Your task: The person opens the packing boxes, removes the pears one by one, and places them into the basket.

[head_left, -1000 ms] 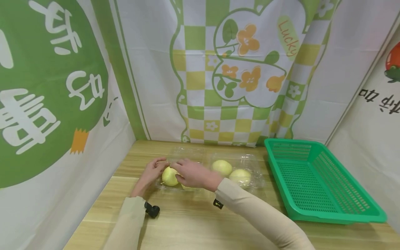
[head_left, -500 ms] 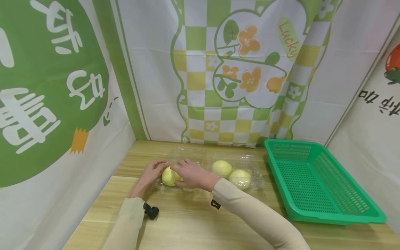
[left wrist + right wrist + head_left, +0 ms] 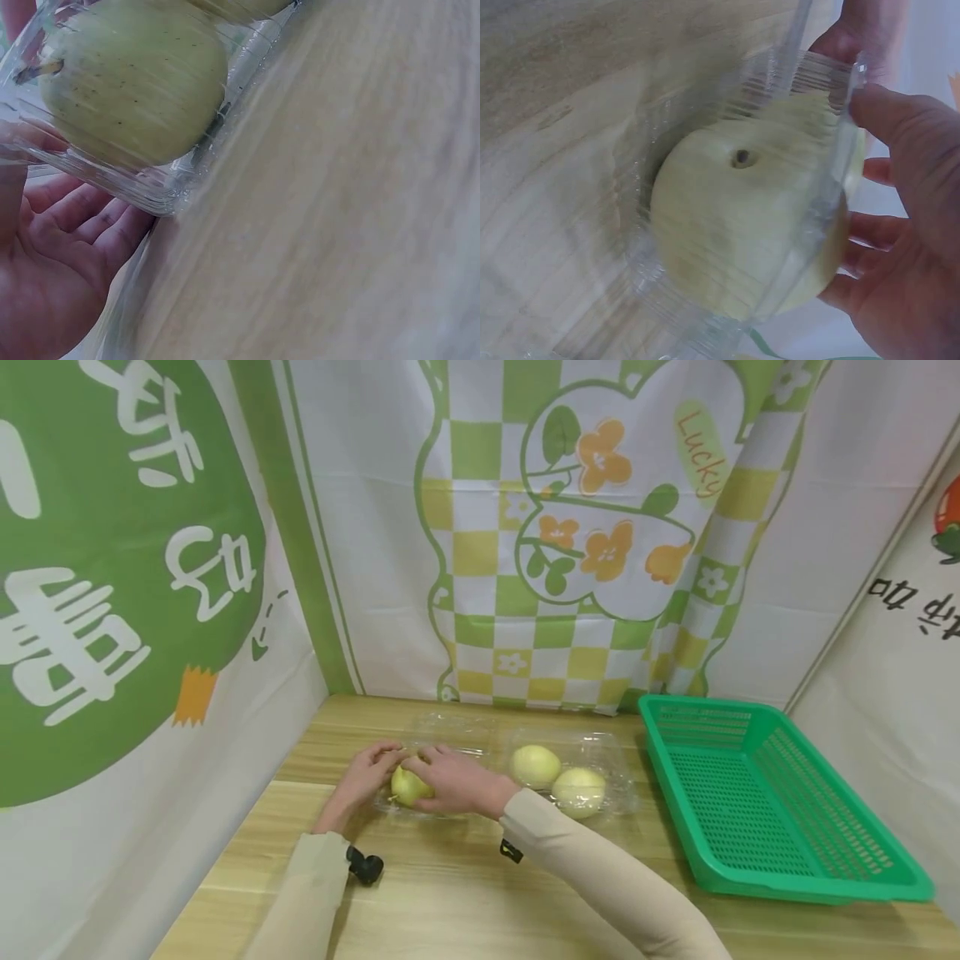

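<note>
In the left-hand clear plastic clamshell box point(image 3: 448, 727), a yellow-green pear point(image 3: 410, 786) with a stem lies under the spread of both hands. A second pear point(image 3: 720, 225) beside it, its blossom end showing in the right wrist view, is hidden from the head view by my right hand point(image 3: 457, 783). That hand curls its fingers point(image 3: 874, 229) round the far side of this pear, thumb tip right at the box rim. At the box's left side, my left hand point(image 3: 369, 774) holds the wall, with thumb and fingers point(image 3: 97, 214) on either side of the rim.
A second clear box point(image 3: 611, 746) stands just to the right with a near pear point(image 3: 579, 792) and a far pear point(image 3: 536, 766) in it. The green plastic basket point(image 3: 795, 889) takes up the table's right side. Printed cloth point(image 3: 390, 568) walls in the wooden table point(image 3: 420, 902).
My right hand has shifted a little left and now covers more of the stemmed pear and the pear beside it. The left hand stays at the box's left side.
</note>
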`<state>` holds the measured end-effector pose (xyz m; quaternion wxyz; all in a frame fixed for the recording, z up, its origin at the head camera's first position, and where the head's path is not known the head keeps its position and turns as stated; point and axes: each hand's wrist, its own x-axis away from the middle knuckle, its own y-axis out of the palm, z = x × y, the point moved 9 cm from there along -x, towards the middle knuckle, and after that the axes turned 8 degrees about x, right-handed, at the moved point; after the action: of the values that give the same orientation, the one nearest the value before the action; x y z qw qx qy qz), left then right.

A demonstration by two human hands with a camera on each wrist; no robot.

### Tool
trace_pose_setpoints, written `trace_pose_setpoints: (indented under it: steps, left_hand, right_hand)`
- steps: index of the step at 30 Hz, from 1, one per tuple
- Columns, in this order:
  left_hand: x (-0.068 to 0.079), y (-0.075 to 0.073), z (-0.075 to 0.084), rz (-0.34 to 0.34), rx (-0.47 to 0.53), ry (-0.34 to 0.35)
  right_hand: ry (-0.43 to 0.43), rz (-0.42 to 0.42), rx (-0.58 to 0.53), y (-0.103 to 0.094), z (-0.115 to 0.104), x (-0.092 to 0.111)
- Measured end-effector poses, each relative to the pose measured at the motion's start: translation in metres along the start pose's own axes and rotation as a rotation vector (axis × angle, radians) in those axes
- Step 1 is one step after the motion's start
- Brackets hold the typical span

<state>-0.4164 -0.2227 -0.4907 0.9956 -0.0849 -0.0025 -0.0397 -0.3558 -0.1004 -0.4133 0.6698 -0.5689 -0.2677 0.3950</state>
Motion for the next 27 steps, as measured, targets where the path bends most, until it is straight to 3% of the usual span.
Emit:
trace_pose_setpoints:
  steps: [6,12,19,27]
  left_hand:
    - [0.002,0.0,0.006,0.0,-0.013,0.025]
    - [0.002,0.001,0.005,-0.031,0.013,0.007]
    - [-0.001,-0.001,0.0,-0.016,0.03,-0.001]
    - [-0.001,0.002,0.003,-0.039,0.011,0.008]
  right_hand:
    - [0.025,-0.039,-0.015,0.01,0.004,-0.006]
    - [0.057,-0.003,-0.054,0.019,0.009,-0.01]
    - [0.023,0.034,0.001,0.019,0.002,-0.015]
    - [0.041,0.045,0.029,0.021,0.003,-0.015]
